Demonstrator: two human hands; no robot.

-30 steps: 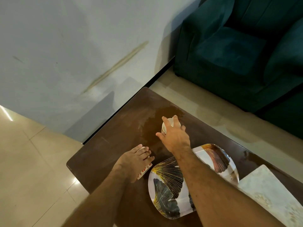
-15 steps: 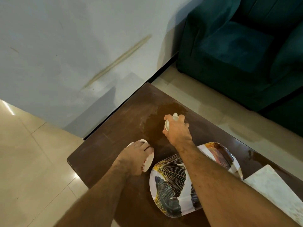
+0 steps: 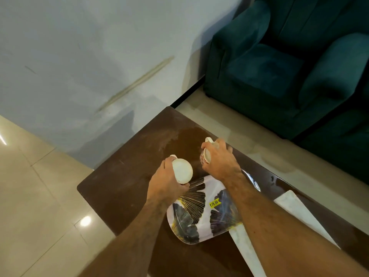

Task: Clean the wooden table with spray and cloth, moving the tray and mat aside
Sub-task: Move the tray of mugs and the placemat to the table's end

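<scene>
A dark wooden table (image 3: 119, 186) shows a damp patch and dusty streaks toward its far corner. On it lies an oval tray (image 3: 201, 218) with dark leaf prints and a yellow price sticker. A pale marbled mat (image 3: 295, 208) lies to the tray's right, partly under my right forearm. My left hand (image 3: 165, 182) grips a white cup (image 3: 182, 170), tilted with its opening toward me, above the tray's far edge. My right hand (image 3: 219, 158) grips a second patterned cup (image 3: 206, 154), lifted over the damp patch. No spray bottle or cloth is in view.
A dark green sofa (image 3: 289, 62) stands beyond the table's far right side. A pale wall (image 3: 89, 56) runs past the table's far corner. Glossy beige floor tiles (image 3: 36, 196) surround the table on the left and right.
Both hands have closed round the cups and lifted them off the table, drawing them back toward the tray. The view has shifted slightly.
</scene>
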